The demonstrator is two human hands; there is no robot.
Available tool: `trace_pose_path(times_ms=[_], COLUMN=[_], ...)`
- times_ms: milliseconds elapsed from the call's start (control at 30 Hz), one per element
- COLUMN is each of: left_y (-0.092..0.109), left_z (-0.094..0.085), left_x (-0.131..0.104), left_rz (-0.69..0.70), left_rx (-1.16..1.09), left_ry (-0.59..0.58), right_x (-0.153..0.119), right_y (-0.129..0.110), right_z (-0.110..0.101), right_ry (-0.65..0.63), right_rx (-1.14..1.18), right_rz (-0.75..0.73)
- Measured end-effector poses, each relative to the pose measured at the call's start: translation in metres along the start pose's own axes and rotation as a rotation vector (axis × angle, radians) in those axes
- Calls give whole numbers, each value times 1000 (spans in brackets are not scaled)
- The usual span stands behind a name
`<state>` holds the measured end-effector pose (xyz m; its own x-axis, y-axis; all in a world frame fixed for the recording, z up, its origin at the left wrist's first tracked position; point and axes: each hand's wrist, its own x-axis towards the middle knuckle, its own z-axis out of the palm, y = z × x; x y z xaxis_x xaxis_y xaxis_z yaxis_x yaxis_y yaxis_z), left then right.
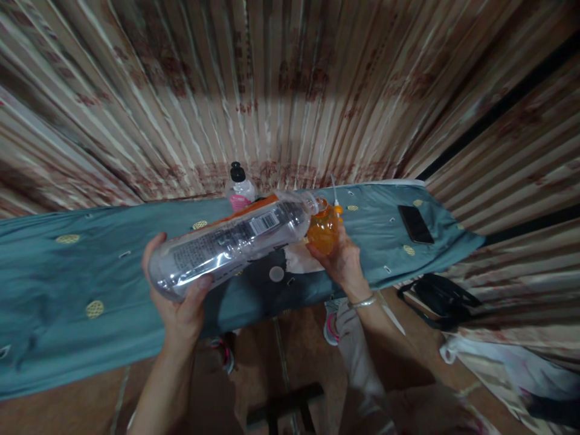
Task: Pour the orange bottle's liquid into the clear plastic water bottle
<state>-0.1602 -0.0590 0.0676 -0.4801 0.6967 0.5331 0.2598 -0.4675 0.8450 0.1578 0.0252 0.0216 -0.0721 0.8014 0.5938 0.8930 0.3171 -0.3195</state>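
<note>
My left hand is wrapped round the base of a large clear plastic bottle with a printed label and barcode. The bottle is tilted, its neck to the right at the mouth of a small orange container. My right hand grips that orange see-through container from below and the right side. Just behind it shows a thin white tube with an orange fitting. Below the bottle's middle, a small white round cap rests on the cloth, beside a piece of white paper.
A blue-green patterned cloth covers the long table. A clear bottle with a black cap and pink label stands at the back. A black phone lies at the right. Curtains hang behind; a black bag is on the right.
</note>
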Motion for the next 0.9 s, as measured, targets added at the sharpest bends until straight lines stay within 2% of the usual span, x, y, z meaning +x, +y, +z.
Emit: trace_pose_path(times_ms=[467,900], left_y=[2,3], left_z=[3,1], left_x=[-1,-2], left_rz=[8,-24], left_rx=[-15,78], left_ry=[12,0], right_x=[0,0], right_y=[-2,1], right_z=[0,1], right_ry=[-2,-10], right_rx=[-2,31], right_rz=[14,16])
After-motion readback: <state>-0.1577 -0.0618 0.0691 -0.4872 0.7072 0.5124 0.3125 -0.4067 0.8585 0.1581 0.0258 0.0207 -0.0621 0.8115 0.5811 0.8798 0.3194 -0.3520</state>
